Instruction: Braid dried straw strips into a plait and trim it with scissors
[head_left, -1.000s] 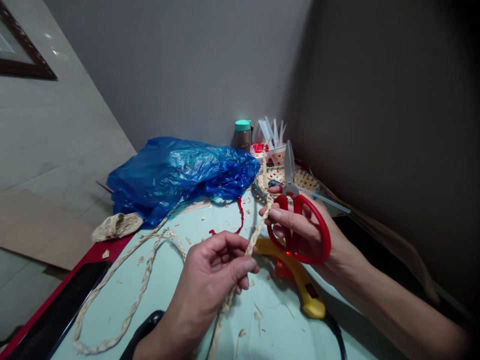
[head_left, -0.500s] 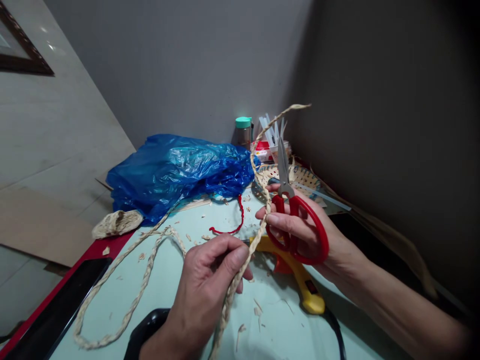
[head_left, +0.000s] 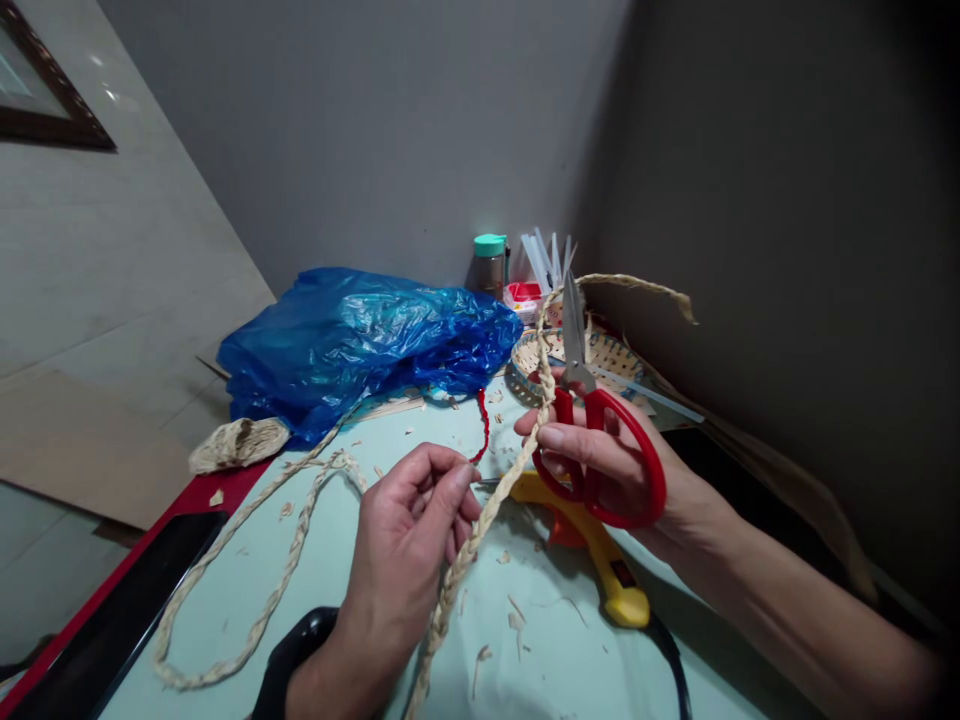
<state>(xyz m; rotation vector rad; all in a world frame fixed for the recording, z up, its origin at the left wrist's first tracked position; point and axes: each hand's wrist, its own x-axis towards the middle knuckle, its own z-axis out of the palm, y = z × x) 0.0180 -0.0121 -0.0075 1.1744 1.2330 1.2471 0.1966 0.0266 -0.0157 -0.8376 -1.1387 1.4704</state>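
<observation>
One braid (head_left: 487, 513) slants up-right from bottom center, clamped in right hand (head_left: 601, 454) with scissors (head_left: 574, 335); left hand (head_left: 401, 535), fingertips together, lies beside it.

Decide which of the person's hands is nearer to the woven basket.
Right. The right hand, holding the scissors, is just in front of the basket; the left hand is farther off, lower in view and to the basket's left.

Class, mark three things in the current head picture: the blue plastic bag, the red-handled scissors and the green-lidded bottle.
Blue plastic bag (head_left: 330, 335): head view, its crinkled middle.
Red-handled scissors (head_left: 576, 376): head view, the metal by the pivot.
Green-lidded bottle (head_left: 490, 243): head view, its lid.
</observation>
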